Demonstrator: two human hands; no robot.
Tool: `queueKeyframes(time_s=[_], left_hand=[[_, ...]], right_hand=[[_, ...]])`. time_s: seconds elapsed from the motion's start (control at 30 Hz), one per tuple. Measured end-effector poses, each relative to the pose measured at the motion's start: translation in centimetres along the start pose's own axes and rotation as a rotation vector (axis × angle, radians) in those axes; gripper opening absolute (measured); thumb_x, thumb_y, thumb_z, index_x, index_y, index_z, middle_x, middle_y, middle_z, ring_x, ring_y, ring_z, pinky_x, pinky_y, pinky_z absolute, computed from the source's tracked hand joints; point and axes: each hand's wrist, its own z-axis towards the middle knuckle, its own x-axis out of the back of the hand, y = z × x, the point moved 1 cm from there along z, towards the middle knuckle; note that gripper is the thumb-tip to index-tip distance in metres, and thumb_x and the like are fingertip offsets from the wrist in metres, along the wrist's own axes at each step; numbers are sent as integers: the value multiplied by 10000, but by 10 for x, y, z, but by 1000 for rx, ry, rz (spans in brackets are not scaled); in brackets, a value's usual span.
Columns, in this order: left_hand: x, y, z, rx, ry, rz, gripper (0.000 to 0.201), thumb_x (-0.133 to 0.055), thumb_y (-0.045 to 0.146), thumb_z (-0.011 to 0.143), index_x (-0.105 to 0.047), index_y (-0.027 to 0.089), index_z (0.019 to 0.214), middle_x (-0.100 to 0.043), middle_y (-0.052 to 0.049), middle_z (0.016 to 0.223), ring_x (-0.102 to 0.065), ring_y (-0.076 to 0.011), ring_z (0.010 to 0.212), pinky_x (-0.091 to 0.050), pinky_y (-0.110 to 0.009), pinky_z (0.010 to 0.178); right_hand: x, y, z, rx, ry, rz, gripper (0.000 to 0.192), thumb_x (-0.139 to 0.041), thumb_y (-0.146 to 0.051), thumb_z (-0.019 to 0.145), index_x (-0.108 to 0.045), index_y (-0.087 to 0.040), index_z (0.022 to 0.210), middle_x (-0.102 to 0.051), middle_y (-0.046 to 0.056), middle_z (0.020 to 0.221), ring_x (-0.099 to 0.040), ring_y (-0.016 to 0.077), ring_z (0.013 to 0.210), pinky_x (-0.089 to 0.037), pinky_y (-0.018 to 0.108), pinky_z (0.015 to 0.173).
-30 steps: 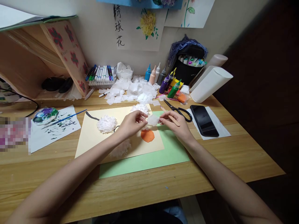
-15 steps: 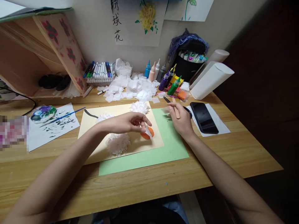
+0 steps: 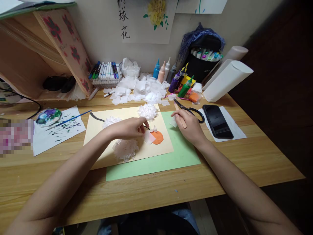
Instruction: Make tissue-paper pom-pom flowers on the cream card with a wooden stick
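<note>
My left hand [image 3: 130, 128] hovers over the cream sheet [image 3: 105, 160], fingers pinched on a thin white paper square [image 3: 149, 137] that overlaps the left side of an orange clay disc [image 3: 158, 138]. On the disc's upper edge sits a small crumpled white paper piece [image 3: 154, 129]. Fluffy white paper flowers [image 3: 148, 112] surround the hand, one partly behind it. A flat wooden craft stick [image 3: 183, 122] is gripped in my right hand [image 3: 192, 127], above the green sheet [image 3: 181, 153]. By its fingertips is another white paper square [image 3: 173, 121]; whether they hold it I cannot tell.
Black-handled scissors [image 3: 193, 112] and a phone [image 3: 217, 121] lie right of my right hand. Behind are loose white paper squares [image 3: 144, 89], paint bottles [image 3: 186, 87] and markers [image 3: 105, 71]. Left lies a paint-smeared sheet [image 3: 73, 130] with a blue brush [image 3: 73, 118].
My left hand has drawn back leftward off the orange disc, uncovering more of it and the crumpled paper on it. The right hand has shifted slightly, showing more of the scissors. The view has tilted a little.
</note>
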Motion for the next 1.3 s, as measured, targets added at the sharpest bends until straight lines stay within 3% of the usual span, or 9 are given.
queueKeyframes(time_s=[0.2, 0.33, 0.47, 0.57, 0.67, 0.77, 0.9, 1.0, 1.3], left_hand=[[-11, -9, 10, -1, 170, -74, 252, -581, 209, 702, -641, 179, 945, -662, -49, 851, -598, -158, 700, -415, -235, 563], [-5, -2, 6, -49, 170, -84, 188, -615, 197, 683, -668, 174, 862, -646, -28, 768, -571, -136, 641, -386, -218, 530], [6, 11, -2, -197, 98, -124, 183, -618, 193, 715, -673, 183, 889, -659, -18, 788, -571, -123, 673, -401, -211, 574], [8, 15, -4, -299, 25, -163, 228, -590, 160, 743, -664, 190, 957, -675, -19, 850, -572, -111, 706, -421, -211, 624], [3, 13, -1, -297, 29, -111, 229, -564, 144, 748, -654, 180, 955, -666, -22, 836, -568, -113, 697, -416, -215, 605], [-2, 9, 3, -253, 77, -34, 223, -546, 127, 729, -640, 170, 926, -651, -25, 803, -563, -119, 671, -399, -221, 575], [-7, 8, 6, -220, 121, 27, 251, -536, 133, 726, -626, 171, 958, -639, -27, 792, -548, -124, 659, -380, -230, 561], [-10, 7, 8, -209, 168, 59, 249, -547, 181, 750, -615, 179, 990, -635, -27, 789, -533, -123, 651, -360, -234, 558], [-18, 9, 12, -190, 293, 110, 244, -533, 258, 813, -601, 186, 1036, -661, -32, 827, -559, -138, 684, -350, -250, 587]], right_hand=[[-2, 15, 4, -26, -42, -75, 230, -457, -165, 848, -615, -191, 1012, -676, 108, 1020, -622, 269, 955, -466, 417, 820], [2, 12, 5, -74, -52, -22, 295, -511, -308, 867, -568, -200, 1135, -640, 115, 1161, -581, 288, 1083, -443, 438, 892], [6, 11, 5, -156, 24, 140, 296, -402, -413, 925, -618, -213, 960, -678, 64, 912, -630, 225, 892, -462, 381, 822], [7, 12, 5, -180, 128, 330, 284, -371, -389, 937, -597, -218, 954, -625, 21, 734, -617, 180, 748, -473, 341, 743], [8, 8, 6, -173, 161, 525, 192, -448, -361, 905, -554, -224, 989, -626, 3, 718, -629, 169, 734, -489, 333, 729], [13, 0, 5, -162, 132, 580, 190, -510, -389, 879, -586, -216, 893, -640, 8, 707, -639, 164, 696, -503, 327, 700], [17, -12, -2, -64, -60, 605, 332, -480, -422, 900, -657, -205, 723, -587, -2, 564, -557, 123, 519, -452, 284, 535], [14, -17, -9, 41, -196, 605, 398, -423, -430, 924, -688, -213, 721, -578, -1, 537, -536, 123, 520, -439, 288, 534], [7, -31, -13, 331, -202, 380, 308, -412, -288, 919, -676, -227, 774, -611, 4, 556, -547, 139, 570, -445, 297, 585]])
